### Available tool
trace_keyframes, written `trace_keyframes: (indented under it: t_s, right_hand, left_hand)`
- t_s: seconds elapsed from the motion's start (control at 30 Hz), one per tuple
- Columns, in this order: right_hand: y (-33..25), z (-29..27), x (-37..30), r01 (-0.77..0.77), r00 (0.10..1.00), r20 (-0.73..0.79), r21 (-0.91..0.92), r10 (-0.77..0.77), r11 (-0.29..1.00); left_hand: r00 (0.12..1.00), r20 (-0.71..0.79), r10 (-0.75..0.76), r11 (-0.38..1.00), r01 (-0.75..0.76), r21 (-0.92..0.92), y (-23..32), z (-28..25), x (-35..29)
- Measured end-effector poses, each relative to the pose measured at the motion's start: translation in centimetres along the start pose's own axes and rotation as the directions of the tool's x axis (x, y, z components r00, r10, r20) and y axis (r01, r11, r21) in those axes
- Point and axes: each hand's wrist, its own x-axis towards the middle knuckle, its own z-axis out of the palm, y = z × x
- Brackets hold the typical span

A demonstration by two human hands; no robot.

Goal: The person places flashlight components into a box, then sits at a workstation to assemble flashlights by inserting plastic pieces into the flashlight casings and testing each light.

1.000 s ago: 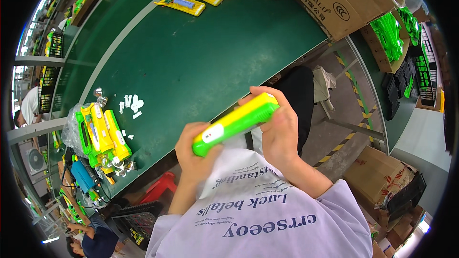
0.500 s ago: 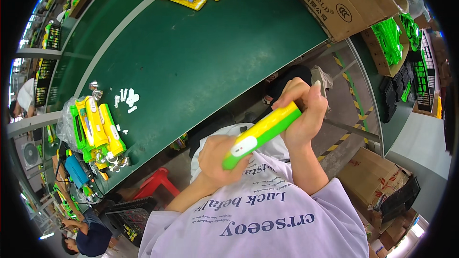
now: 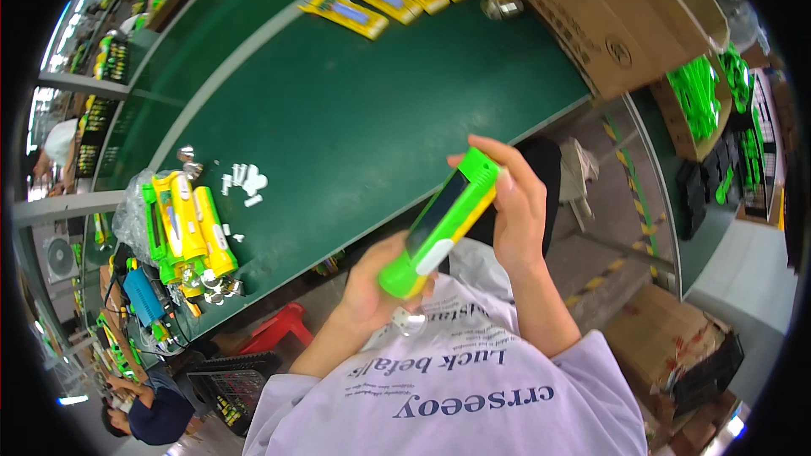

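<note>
Both my hands hold a green and yellow flashlight body (image 3: 456, 211) tilted above my lap. Its green side, with a long dark panel, faces up, and a white switch plate sits on its edge. My left hand (image 3: 372, 283) is closed round the lower end. At the upper end, the fingers and thumb of my right hand (image 3: 517, 203) grip the green tip. A shiny reflector (image 3: 410, 321) hangs just below the lower end; how it is attached cannot be made out. To the left, several yellow and green flashlight bodies (image 3: 190, 228) lie in a pile beside small white plastic parts (image 3: 245, 181).
Several yellow half-shells with boards (image 3: 346, 13) line the far edge of the green table (image 3: 338, 110). A large cardboard box (image 3: 591, 25) stands far right. A red stool (image 3: 274, 329) is under the table's near left edge. Another person (image 3: 160, 414) works at lower left.
The flashlight body has been rolled and tilted steeper, so its green side with the dark panel now shows. The reflector has come into sight below it. My view has shifted slightly.
</note>
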Motion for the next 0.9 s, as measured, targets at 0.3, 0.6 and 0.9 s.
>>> trace_keyframes:
  t_s: [0.3, 0.6, 0.9]
  right_hand:
    - [-0.7, 1.1, 1.7, -0.059, 0.995, -0.103, -0.540, 0.004, 0.840]
    - [0.4, 1.3, 3.1, -0.030, 0.998, -0.064, -0.098, 0.024, 0.995]
    - [0.3, 3.2, 7.4, -0.037, 0.998, -0.045, -0.064, 0.035, 0.997]
  left_hand:
    - [0.979, 0.014, 0.203, 0.815, -0.177, 0.553, 0.8, 0.0, 0.8]
    - [0.968, 0.061, 0.244, 0.830, -0.241, 0.502, 1.1, 0.7, 0.7]
    - [0.928, -0.057, 0.367, 0.894, -0.335, 0.298, 7.6, 2.3, 2.4]
